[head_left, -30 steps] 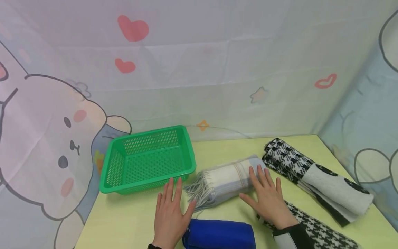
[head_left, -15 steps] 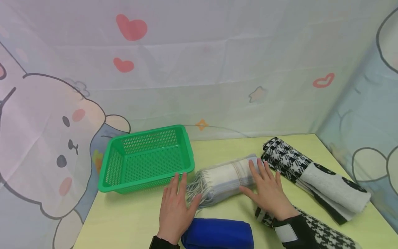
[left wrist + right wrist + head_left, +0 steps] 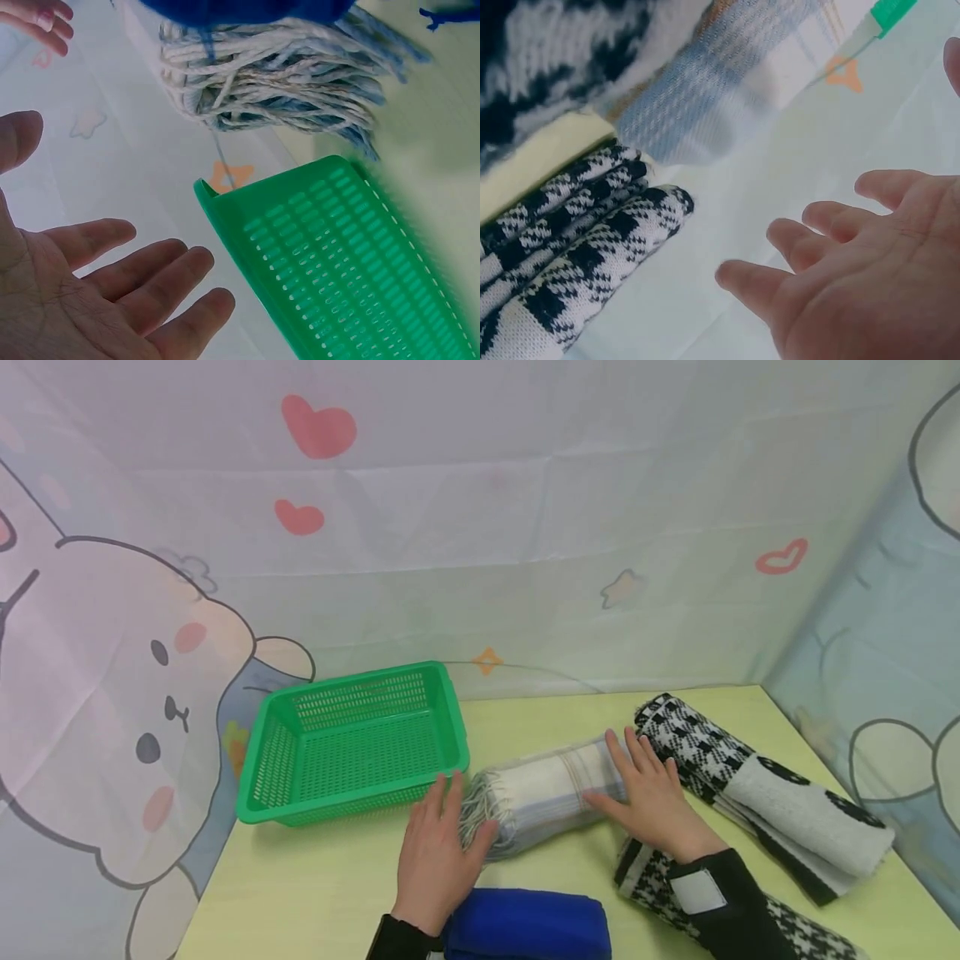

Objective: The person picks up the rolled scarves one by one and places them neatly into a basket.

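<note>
A rolled white and pale-blue plaid scarf (image 3: 536, 797) with fringe at its left end lies on the table between my hands. My left hand (image 3: 442, 864), fingers spread, hovers by the fringe (image 3: 277, 75), its fingertips overlapping the front rim of the green basket (image 3: 367, 752) in the head view. Over the scarf's right end is my right hand (image 3: 652, 797), also with straight, spread fingers. Both palms show bare in the wrist views. Close to my left wrist lies a blue rolled cloth (image 3: 528, 922). A houndstooth roll (image 3: 648, 881) runs under my right forearm.
A folded black and white scarf (image 3: 757, 785) lies slantwise at the right of the yellow table (image 3: 300, 893). The green basket has perforated walls and nothing inside. A printed cloth backdrop (image 3: 487, 527) rises behind the table and along both sides.
My left hand has moved to the right and slightly away from me, toward the fringe. My right hand has shifted a little right and farther forward. The scarves and basket stay in place.
</note>
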A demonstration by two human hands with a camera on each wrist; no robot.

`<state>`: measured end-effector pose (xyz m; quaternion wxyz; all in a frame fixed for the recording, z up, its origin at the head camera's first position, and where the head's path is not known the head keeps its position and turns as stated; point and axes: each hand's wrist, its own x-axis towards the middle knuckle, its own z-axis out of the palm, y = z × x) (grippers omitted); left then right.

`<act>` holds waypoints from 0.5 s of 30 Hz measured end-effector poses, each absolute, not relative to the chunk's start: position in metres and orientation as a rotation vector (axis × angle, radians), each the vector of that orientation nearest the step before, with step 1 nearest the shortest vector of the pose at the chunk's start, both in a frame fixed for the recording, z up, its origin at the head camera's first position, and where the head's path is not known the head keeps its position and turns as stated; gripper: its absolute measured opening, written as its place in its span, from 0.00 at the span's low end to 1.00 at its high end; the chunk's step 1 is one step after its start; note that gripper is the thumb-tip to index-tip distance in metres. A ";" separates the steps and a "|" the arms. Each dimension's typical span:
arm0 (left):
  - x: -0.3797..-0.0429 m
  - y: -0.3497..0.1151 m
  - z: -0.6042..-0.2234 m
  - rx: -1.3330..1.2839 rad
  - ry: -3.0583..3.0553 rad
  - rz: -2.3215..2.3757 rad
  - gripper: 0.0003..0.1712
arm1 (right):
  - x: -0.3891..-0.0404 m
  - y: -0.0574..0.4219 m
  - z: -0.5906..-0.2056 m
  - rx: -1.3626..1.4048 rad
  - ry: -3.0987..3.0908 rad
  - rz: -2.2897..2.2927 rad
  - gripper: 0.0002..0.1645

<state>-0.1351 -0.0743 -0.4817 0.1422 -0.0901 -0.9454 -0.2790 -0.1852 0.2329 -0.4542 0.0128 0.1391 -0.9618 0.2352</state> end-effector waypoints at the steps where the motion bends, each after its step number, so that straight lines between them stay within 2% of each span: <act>1: -0.135 -0.073 -0.482 -0.258 -2.733 -0.816 0.44 | -0.186 0.233 -0.454 0.434 -3.001 0.736 0.60; 15: -0.144 -0.070 -0.490 -0.223 -2.761 -0.916 0.46 | -0.204 0.243 -0.449 0.468 -3.034 0.898 0.61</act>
